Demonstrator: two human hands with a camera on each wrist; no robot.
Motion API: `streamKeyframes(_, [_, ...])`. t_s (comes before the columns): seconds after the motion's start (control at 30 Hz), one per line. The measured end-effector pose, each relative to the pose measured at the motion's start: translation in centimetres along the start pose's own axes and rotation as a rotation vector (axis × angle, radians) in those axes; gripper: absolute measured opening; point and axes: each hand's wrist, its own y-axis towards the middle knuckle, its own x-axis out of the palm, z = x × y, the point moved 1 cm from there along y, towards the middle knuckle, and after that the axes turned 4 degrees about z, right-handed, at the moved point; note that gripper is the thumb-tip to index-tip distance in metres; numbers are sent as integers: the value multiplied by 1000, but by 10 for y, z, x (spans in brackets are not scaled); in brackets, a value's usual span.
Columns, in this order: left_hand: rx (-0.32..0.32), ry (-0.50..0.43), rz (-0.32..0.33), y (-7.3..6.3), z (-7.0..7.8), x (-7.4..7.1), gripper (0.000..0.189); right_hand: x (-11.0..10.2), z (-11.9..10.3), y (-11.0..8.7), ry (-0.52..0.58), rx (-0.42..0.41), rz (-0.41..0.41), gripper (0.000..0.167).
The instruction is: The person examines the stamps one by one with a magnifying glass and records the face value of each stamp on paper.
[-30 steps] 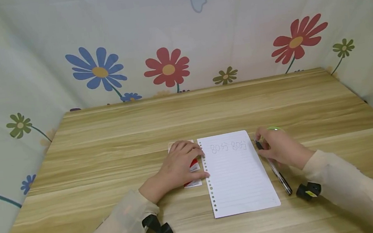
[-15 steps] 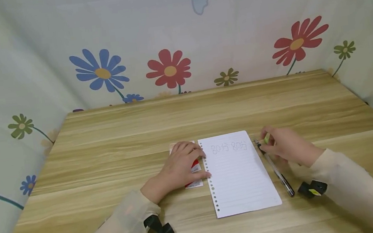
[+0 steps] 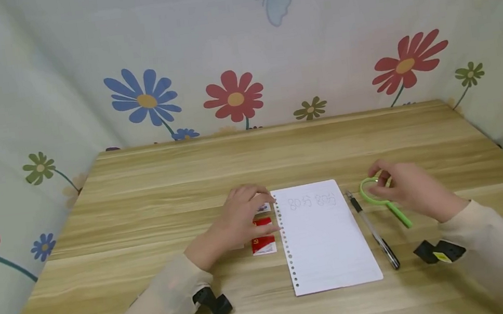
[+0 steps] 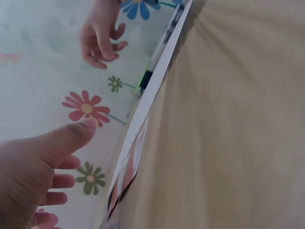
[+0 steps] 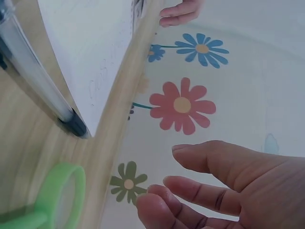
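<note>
My left hand (image 3: pixel 236 221) hovers over small red-and-white cards, perhaps stamps (image 3: pixel 264 244), just left of a lined sheet of paper (image 3: pixel 328 247). Its fingers are spread and hold nothing; the left wrist view shows the thumb and fingers (image 4: pixel 62 180) off the table. Right of the sheet lies a black-and-clear pen (image 3: pixel 373 231). Beyond it is a green magnifying glass (image 3: pixel 399 214) flat on the table. Above its lens, my right hand (image 3: pixel 418 189) is loosely bent and grips nothing. In the right wrist view, the magnifying glass (image 5: pixel 45 205) lies apart from the fingers.
The wood-grain table (image 3: pixel 180 186) reaches back to a white curtain (image 3: pixel 169 25) printed with flowers. Handwriting stands near the top of the sheet. The left hand partly covers the cards. Black wrist cameras sit at both sleeves.
The right hand has let go of the pen and moved right, to above the magnifying glass, which now shows fully. The left hand has lifted off the cards and paper, uncovering more cards.
</note>
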Motion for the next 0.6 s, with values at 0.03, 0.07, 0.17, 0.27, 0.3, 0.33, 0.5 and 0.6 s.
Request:
streamKeyframes(0.03, [4, -2, 13, 0, -2, -3, 48, -1, 1, -1, -9, -8, 8, 28])
streamKeyframes(0.07, [5, -2, 22, 0, -5, -5, 48, -3, 1, -1, -15, -17, 16, 27])
streamKeyframes(0.17, [-10, 6, 29, 0, -12, -12, 46, -6, 3, -2, -30, -17, 20, 25])
streamKeyframes(0.27, [-58, 16, 5, 0, -18, -19, 46, -8, 5, -3, -34, 0, 7, 25])
streamKeyframes(0.3, [-75, 18, -4, 0, -20, -20, 46, -9, 6, -4, -37, 6, 1, 26])
streamKeyframes(0.33, [-91, 22, -15, -1, -22, -22, 46, -10, 7, -4, -38, 12, -4, 26])
streamKeyframes(0.5, [-133, 44, -49, -1, -31, -22, 46, -11, 13, -6, -62, 21, -15, 27])
streamKeyframes(0.6, [-149, 45, -54, -2, -37, -21, 48, -10, 16, -7, -73, 28, -27, 28])
